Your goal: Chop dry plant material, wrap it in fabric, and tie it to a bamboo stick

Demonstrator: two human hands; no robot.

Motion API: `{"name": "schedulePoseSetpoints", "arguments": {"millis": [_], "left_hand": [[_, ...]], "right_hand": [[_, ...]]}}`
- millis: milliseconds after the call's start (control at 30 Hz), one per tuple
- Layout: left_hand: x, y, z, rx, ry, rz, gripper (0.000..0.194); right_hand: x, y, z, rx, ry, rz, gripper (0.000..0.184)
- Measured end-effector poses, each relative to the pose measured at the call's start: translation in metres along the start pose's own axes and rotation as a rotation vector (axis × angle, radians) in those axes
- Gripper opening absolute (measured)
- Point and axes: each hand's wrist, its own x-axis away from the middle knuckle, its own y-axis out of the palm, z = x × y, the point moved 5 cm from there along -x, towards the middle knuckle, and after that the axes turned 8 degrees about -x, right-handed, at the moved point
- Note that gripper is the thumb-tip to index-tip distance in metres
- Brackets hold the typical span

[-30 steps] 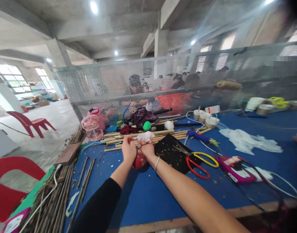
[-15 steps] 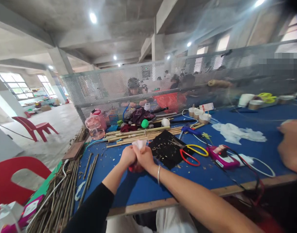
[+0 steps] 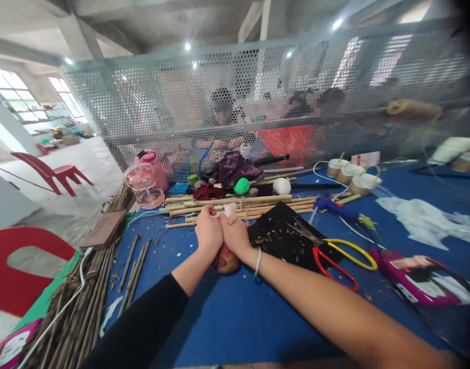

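Note:
My left hand [image 3: 209, 231] and my right hand [image 3: 237, 237] press together above the blue tabletop [image 3: 219, 312], fingers closed. Between them pokes up a pale, thin gathered wrapping [image 3: 230, 210], pinched at its neck. Below my palms a round brown-and-red bundle [image 3: 226, 261] shows; how it joins the wrapping is hidden by my hands. To the right of my right hand lies a black cloth [image 3: 275, 230] strewn with small scraps. Scissors with one red and one yellow handle [image 3: 352, 252] rest partly on it, blades apart.
Bamboo sticks [image 3: 242, 205] lie behind my hands, beside a green ball [image 3: 241, 186] and a white ball [image 3: 282, 186]. Bundled twigs [image 3: 92, 292] line the left side. A pink jug [image 3: 145, 185], paper cups [image 3: 363, 183] and a magenta device [image 3: 415, 279] stand around. A perforated metal screen [image 3: 161, 102] closes the back.
My view has tipped downward and come closer to the tabletop. Both hands stay together on the wrapping, and more of the round bundle shows under them. The other person's arm at right is out of view.

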Motion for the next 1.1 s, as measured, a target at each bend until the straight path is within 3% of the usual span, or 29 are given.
{"name": "schedulePoseSetpoints", "arguments": {"millis": [100,200,367,433,533,633,700,833,933,1100], "left_hand": [[-0.018,0.006,0.012,-0.106,0.007,-0.037,0.030],[-0.015,0.002,0.029,-0.148,0.075,-0.063,0.025],[0.043,-0.011,0.022,-0.091,0.176,-0.048,0.025],[0.069,-0.016,0.015,-0.041,0.329,0.042,0.025],[0.088,-0.026,0.000,0.027,0.337,0.118,0.030],[0.095,-0.033,-0.007,0.050,0.212,-0.073,0.035],[0.105,-0.038,-0.003,-0.052,0.183,-0.198,0.033],[0.125,-0.044,0.009,-0.268,0.173,-0.218,0.028],[0.114,-0.035,0.011,-0.192,0.125,-0.202,0.034],[0.063,-0.018,-0.007,0.026,-0.051,-0.080,0.038]], "right_hand": [[-0.021,-0.003,0.001,0.051,0.140,0.021,0.052],[-0.022,-0.014,0.002,0.069,0.191,0.072,0.056],[0.000,-0.030,-0.002,0.081,0.194,0.133,0.056],[0.012,-0.031,-0.010,0.077,0.158,0.145,0.057],[0.036,-0.030,-0.027,0.062,0.036,0.135,0.053],[0.071,-0.029,-0.031,0.046,-0.108,0.076,0.037],[0.095,-0.029,-0.021,0.004,-0.157,0.035,0.030],[0.121,-0.032,0.009,-0.270,-0.173,0.067,0.034],[0.107,-0.027,0.015,-0.296,-0.124,0.068,0.036],[0.053,-0.009,0.008,-0.056,0.059,-0.042,0.038]]}}
